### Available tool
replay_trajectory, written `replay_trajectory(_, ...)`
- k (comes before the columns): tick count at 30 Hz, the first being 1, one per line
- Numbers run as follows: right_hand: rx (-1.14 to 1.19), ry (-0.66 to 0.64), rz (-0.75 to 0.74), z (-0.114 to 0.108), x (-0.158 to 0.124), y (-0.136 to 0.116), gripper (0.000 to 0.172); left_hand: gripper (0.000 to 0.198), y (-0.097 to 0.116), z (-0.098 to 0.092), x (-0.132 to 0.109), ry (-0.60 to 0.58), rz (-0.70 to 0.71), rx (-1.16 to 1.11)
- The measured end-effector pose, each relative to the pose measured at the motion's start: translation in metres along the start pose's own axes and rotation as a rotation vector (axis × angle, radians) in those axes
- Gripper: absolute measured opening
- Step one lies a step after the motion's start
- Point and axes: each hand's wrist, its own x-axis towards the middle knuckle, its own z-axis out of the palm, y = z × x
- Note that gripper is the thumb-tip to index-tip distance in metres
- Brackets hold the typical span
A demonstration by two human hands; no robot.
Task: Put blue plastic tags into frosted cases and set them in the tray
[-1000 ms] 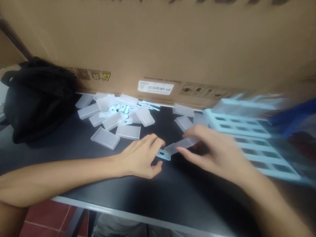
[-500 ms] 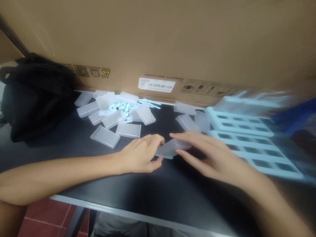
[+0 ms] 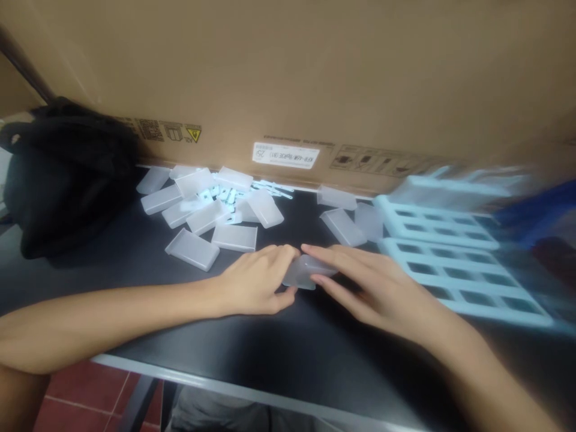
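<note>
Over the black table (image 3: 252, 342), my left hand (image 3: 258, 279) grips the left end of a small translucent plastic case (image 3: 306, 273) between thumb and curled fingers. On its right end, my right hand (image 3: 364, 279) is closed with fingers above and thumb below. The case is tilted, and what it holds inside, if anything, cannot be made out. Beyond my left hand lies a loose pile of similar translucent cases (image 3: 236, 237), with small pale-blue plastic pieces (image 3: 227, 195) among them. Past my right hand lie a few more of these cases (image 3: 342, 227).
Pale-blue trays with rectangular openings (image 3: 472, 276) are at the right, with clear plastic material (image 3: 459, 186) behind them. A black bag (image 3: 67, 180) sits at the left. A large cardboard box (image 3: 288, 78) walls off the back. The table's front edge (image 3: 216, 387) runs close below.
My right hand has moved slightly left, pushing its end of the case nearer to my left hand. My left hand and the other things have stayed where they were.
</note>
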Motion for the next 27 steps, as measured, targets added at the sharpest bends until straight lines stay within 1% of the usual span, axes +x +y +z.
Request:
replay_trajectory(7, 0.008, -0.025, -0.022, -0.002, -0.002, 0.0, 0.048, 0.034, -0.001, 0.001, 0.0, 0.013, 0.024, -0.001)
replay_trajectory(13, 0.009, -0.01, 0.013, 0.001, -0.001, 0.002, 0.046, 0.034, -0.001, 0.001, 0.0, 0.024, 0.033, 0.023)
replay_trajectory(16, 0.025, -0.026, 0.017, 0.001, 0.0, 0.002, 0.045, 0.033, -0.001, 0.0, 0.001, 0.016, 0.026, 0.025)
replay_trajectory(21, 0.038, -0.05, 0.012, -0.005, 0.001, -0.002, 0.039, 0.033, -0.001, -0.001, -0.002, 0.015, 0.033, 0.014)
replay_trajectory(23, 0.101, -0.029, 0.037, -0.009, 0.001, -0.004, 0.031, 0.036, -0.002, 0.0, -0.003, 0.078, 0.071, -0.038)
replay_trajectory(26, 0.269, 0.077, 0.154, -0.017, 0.0, -0.004, 0.014, 0.042, -0.006, 0.004, -0.006, 0.275, 0.157, -0.202)
replay_trajectory(27, 0.344, 0.092, 0.19, -0.019, 0.0, -0.002, 0.011, 0.045, -0.007, 0.005, -0.006, 0.345, 0.184, -0.267)
